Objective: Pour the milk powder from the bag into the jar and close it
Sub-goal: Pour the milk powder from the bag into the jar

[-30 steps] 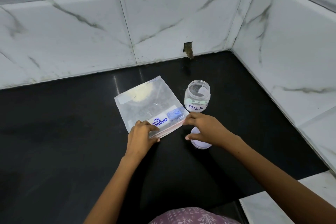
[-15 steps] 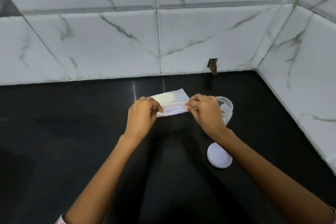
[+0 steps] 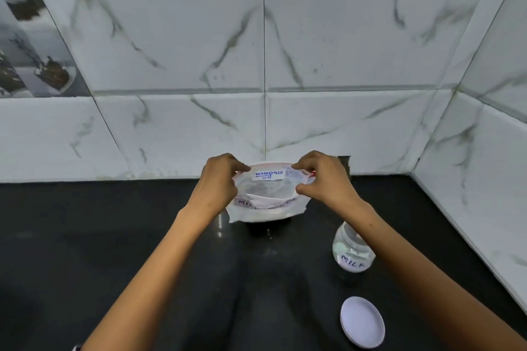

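Both hands' fingers pinch clear plastic zip bag (image 3: 268,194) rim; left hand (image 3: 218,185), right hand (image 3: 322,177); round glass jar (image 3: 353,253) lidless.

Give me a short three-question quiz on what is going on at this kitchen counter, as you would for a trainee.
1. True or false: the lid is on the jar.
2. Which hands hold the bag? A) left hand only B) right hand only C) both
3. Fill in: the jar's label reads ____.

Key:
1. False: the lid lies on the counter, nearer the person than the jar.
2. C: each hand has a grip on one side of the bag's top, held up off the counter with its mouth pulled open.
3. MILK, though the last letter is partly cut off.
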`<state>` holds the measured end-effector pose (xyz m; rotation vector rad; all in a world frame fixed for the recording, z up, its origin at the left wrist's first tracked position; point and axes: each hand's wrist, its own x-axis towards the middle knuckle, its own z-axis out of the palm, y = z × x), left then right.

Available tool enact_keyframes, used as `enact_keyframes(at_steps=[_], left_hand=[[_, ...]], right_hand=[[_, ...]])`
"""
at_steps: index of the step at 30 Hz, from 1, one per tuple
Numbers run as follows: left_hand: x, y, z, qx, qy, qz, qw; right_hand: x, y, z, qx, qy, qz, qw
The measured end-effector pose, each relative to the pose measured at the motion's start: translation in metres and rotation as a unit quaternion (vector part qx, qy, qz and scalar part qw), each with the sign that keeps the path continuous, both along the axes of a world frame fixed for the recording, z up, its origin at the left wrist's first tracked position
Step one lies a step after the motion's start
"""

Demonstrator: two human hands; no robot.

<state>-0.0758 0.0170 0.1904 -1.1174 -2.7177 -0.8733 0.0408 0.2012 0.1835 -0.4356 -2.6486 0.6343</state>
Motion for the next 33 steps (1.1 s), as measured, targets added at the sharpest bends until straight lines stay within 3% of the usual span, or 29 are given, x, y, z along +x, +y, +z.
enact_keyframes(at_steps=[5,13,18,24,33], left_hand=[[-0.001,-0.007,0.026,0.016,-0.030,-0.019,0.999],[0.005,-0.004,0.023,-0.044,-0.077,0.000,0.996],[0.037,0.015,0.007,-0.015,0.063,-0.061,0.996],[0.074,0.054,-0.020,-0.003,0.113,-0.074,0.991],[0.084,0.075,-0.030,0.060,0.153,-0.040,0.986]], right_hand=[[0.003,0.005,0.027,-0.004,0.021,0.016,1.000],[0.004,0.004,0.017,-0.006,-0.078,0.036,0.996],[0.005,0.005,0.009,-0.027,-0.086,0.057,0.994],[0.019,0.010,0.009,-0.094,-0.036,0.060,0.993],[0.046,0.021,-0.021,-0.213,0.133,-0.019,0.968]])
